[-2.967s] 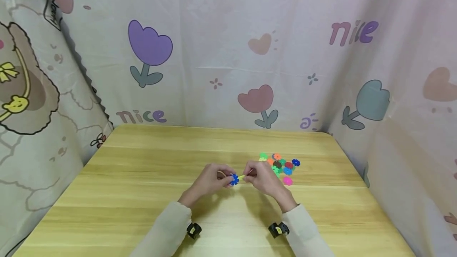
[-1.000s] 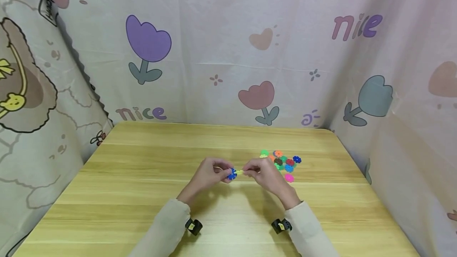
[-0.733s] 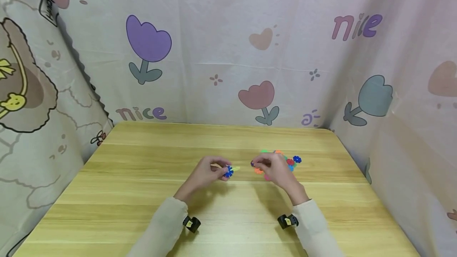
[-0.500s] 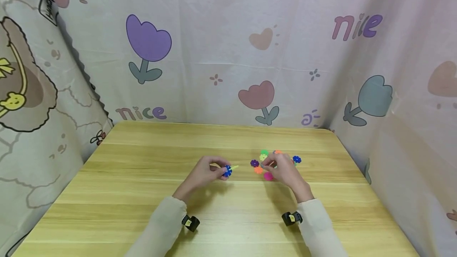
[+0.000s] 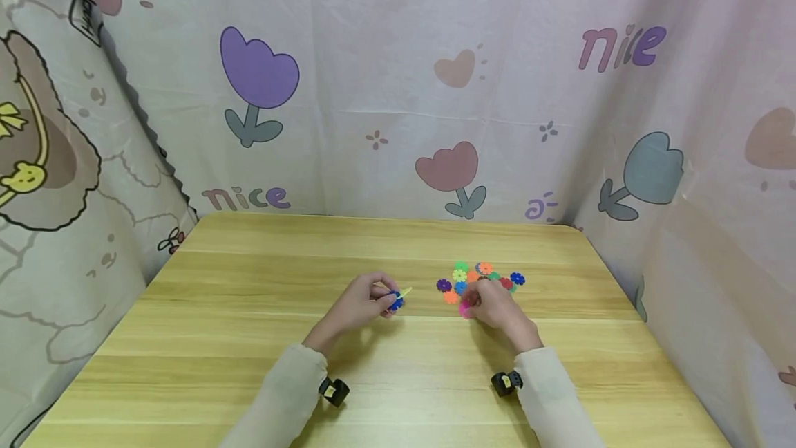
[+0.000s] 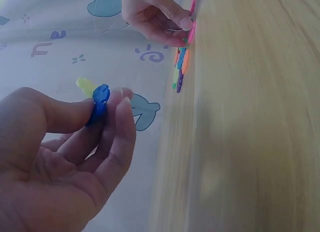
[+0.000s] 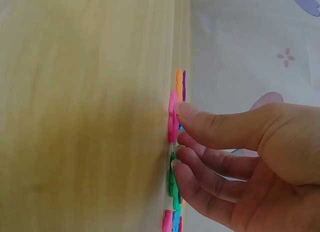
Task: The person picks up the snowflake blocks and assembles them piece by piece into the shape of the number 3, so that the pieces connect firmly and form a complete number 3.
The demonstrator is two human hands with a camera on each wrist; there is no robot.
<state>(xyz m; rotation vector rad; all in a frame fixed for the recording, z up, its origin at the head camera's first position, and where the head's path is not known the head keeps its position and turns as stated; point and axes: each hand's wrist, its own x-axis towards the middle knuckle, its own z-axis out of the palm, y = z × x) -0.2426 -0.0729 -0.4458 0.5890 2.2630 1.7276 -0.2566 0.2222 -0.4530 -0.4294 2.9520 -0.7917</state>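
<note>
My left hand (image 5: 356, 306) pinches a blue notched plastic snowflake disc (image 6: 101, 99) between thumb and fingers, above the table. A yellow disc (image 6: 86, 86), seen nearly edge-on, sticks out from the blue one. Over the pile of discs at the right, my right hand (image 5: 497, 306) is low, with thumb and fingers loosely bent and apart. Its thumb tip is at a pink disc (image 7: 173, 117), and the fingertips are beside green discs (image 7: 172, 177). Part of the pile is hidden under this hand.
Around the right hand lie more loose discs: a purple one (image 5: 443, 285), an orange one (image 5: 450, 297), a light yellow one (image 5: 459, 274) and a dark blue one (image 5: 517, 278), among several others. The wooden table (image 5: 280, 254) ends at a printed curtain (image 5: 348, 123).
My right hand has let go of the yellow disc and moved right to the pile, uncovering purple, orange and blue discs. The left hand has shifted slightly left, still holding the joined discs.
</note>
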